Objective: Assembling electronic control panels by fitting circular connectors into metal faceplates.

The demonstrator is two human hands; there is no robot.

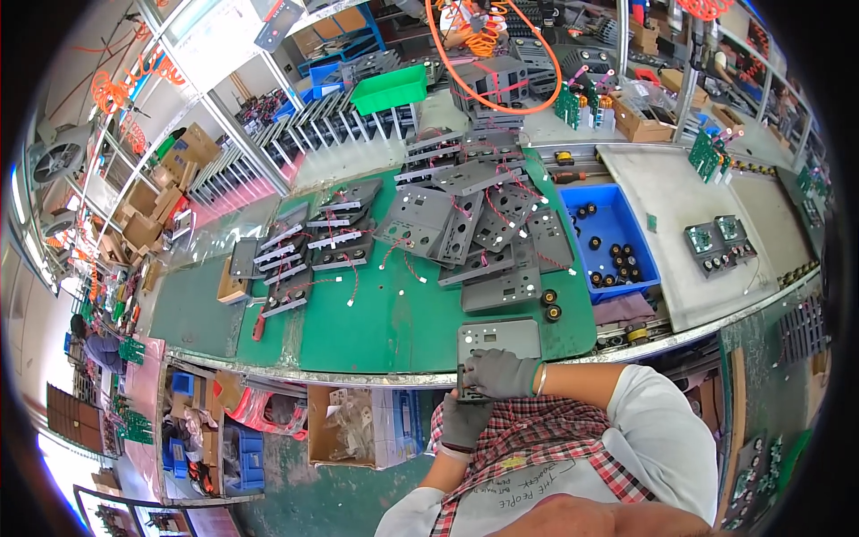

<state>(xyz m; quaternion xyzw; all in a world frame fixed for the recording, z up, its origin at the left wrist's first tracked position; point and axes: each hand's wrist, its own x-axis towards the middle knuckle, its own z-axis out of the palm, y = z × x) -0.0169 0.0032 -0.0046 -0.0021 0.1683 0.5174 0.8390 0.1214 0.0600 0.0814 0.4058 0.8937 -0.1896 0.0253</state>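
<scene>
Green desk (358, 342) heaped with grey panels (420, 219)
Near edge: left hand (467, 425) has its grip closed on a cutout panel (498, 335); right hand (501, 373) curls over it, grip too hidden to tell.

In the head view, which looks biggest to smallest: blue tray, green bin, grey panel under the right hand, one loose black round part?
1. Blue tray
2. Green bin and partly hidden grey panel: too close to rank
3. Black round part

Green bin (394, 94), coiled orange hose (108, 94), round fan (60, 162), cardboard box (319, 421)
</scene>
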